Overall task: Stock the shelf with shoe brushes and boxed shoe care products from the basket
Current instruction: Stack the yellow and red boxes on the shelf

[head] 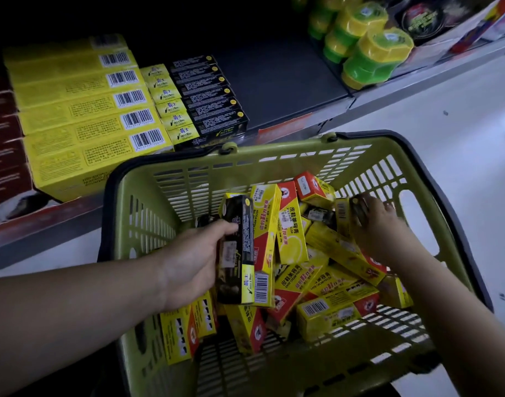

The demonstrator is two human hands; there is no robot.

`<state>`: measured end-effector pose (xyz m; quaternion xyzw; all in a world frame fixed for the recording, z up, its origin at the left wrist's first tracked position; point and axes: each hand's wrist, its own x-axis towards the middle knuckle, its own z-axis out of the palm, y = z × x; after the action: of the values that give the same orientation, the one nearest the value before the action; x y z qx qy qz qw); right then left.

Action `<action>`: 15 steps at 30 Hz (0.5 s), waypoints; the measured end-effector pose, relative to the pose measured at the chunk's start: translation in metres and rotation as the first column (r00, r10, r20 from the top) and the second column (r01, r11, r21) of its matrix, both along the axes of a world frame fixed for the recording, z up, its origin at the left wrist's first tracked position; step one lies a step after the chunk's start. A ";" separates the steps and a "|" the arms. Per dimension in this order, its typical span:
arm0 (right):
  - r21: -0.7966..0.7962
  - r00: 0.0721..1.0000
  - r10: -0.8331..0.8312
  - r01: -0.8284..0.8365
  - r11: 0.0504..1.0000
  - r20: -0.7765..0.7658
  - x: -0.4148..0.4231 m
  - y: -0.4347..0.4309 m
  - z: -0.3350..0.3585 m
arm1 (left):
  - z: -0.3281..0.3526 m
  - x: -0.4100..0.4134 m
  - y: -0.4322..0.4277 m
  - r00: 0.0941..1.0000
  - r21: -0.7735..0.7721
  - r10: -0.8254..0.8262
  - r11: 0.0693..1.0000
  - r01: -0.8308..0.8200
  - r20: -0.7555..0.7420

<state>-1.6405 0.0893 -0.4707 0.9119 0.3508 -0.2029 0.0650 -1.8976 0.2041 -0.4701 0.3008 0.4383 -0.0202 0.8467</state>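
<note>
A green plastic basket (274, 159) sits on the floor below the shelf, filled with several yellow-and-red shoe polish boxes (292, 230). My left hand (194, 262) grips a black and yellow box (237, 247) upright over the basket's left half. My right hand (380, 224) reaches into the far right corner, fingers curled over a dark box (358, 209) among the pile. On the shelf (288, 90) stand a row of black boxes (214, 101), small yellow boxes (171, 107) and large yellow boxes (82, 110).
Green and yellow round containers (371, 53) stand on the shelf at the right, with dark tins behind them. Bare dark shelf lies between them and the black boxes. Dark red packs (5, 144) fill the far left. White floor (460, 138) runs right of the basket.
</note>
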 end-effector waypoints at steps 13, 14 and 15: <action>-0.085 0.994 -0.065 0.073 0.994 0.092 0.007 -0.006 -0.004 | 0.002 0.000 -0.002 0.999 0.062 0.003 0.998 -0.006 0.049; -0.069 0.995 -0.062 0.067 0.995 0.082 0.006 -0.004 -0.001 | 0.002 0.000 -0.002 0.999 0.053 0.015 0.998 -0.017 0.047; -0.048 0.996 -0.022 0.027 0.998 0.086 0.003 -0.003 0.002 | 0.002 0.000 -0.001 0.998 0.049 0.020 0.999 -0.022 0.051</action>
<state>-1.6373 0.0867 -0.4684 0.9221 0.3313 -0.1733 0.0998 -1.8978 0.2026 -0.4685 0.3174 0.4202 0.0073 0.8501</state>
